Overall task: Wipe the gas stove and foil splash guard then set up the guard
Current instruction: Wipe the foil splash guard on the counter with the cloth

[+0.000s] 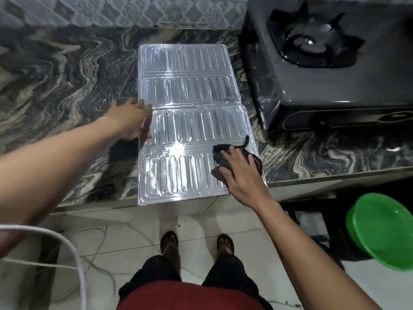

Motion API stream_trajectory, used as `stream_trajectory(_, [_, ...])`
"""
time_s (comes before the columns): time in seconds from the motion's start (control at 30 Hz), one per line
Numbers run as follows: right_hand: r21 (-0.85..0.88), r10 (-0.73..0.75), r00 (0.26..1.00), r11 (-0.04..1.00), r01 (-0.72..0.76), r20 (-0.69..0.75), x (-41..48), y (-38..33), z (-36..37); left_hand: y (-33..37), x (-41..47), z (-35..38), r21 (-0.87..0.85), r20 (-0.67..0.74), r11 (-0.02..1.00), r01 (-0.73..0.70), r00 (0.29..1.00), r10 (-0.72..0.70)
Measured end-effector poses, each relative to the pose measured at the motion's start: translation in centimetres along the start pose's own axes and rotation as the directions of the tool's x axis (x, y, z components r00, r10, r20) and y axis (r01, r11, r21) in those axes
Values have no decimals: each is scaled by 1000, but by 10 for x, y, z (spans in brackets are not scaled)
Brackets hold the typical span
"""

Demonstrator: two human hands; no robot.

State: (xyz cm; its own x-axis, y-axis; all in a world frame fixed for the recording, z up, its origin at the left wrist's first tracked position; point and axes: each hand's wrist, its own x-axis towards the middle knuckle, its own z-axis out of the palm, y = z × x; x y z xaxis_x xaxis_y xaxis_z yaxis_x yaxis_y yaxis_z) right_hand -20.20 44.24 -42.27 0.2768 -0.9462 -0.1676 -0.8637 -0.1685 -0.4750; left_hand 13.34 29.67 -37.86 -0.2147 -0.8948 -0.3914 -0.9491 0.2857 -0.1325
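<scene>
You are wearing the single wide-angle camera on your head, and it is looking forward and steeply down, close over the near edge of the dark marbled stone desk (67, 86). It is taking in the desk top from the patterned wall tiles (111, 12) at the upper edge down to the white tiled floor (134, 231) and your sandalled feet (169, 242) at the bottom. The lens is bending straight lines near the borders. No second view is sharing the scene.

A home kitchen – marbled stone counter (67, 86), gas stove (324, 63), tiled wall (111, 12) behind
</scene>
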Motion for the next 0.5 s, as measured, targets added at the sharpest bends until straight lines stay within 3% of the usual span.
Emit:
stream_trajectory(0.1, [27, -9, 1000, 1000, 9, 7, 3, 2, -17, 53, -28, -6, -66, -112, 995, 73, 991, -80])
stream_trajectory(0.2, [-86, -57, 998, 994, 60, 42, 17, 7, -41, 119, -61, -9, -243, -174, 970, 12, 983, -56])
stream_trajectory(0.27, [-162, -106, 986, 979, 126, 128, 28, 8, -54, 161, -81, -7, -380, -213, 925, 23, 971, -112])
stream_trajectory(0.37, [-157, -153, 962, 969, 191, 227, 40, 5, -68, 208, -98, -2, -513, -173, 851, 113, 957, -232])
stream_trajectory(0.5, [-107, -128, 959, 981, 159, 255, 48, 6, -77, 244, -104, 4, -551, -132, 812, 194, 940, -314])
